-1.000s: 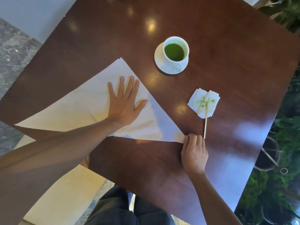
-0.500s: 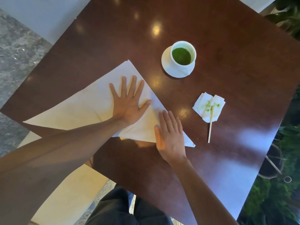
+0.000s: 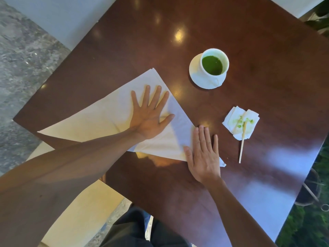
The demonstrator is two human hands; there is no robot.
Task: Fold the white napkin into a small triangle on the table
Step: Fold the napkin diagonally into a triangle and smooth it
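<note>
The white napkin (image 3: 106, 116) lies flat on the dark wooden table (image 3: 249, 32) as one large triangle, its long edge running from the far tip down to the near right corner. My left hand (image 3: 149, 114) rests flat on the middle of it with fingers spread. My right hand (image 3: 203, 154) lies flat, palm down, on the napkin's near right corner, fingers together. Only the very tip of that corner shows past the hand. Neither hand grips anything.
A white cup of green drink (image 3: 214, 64) on a saucer stands beyond the napkin to the right. A small stained tissue (image 3: 240, 122) and a wooden stirrer (image 3: 242, 145) lie right of my right hand. The table's near edge runs diagonally over my lap.
My right hand left the corner tip, spread flat and slid along the napkin's lower edge, now pressing the near right corner. The left hand has stayed flat on the napkin.
</note>
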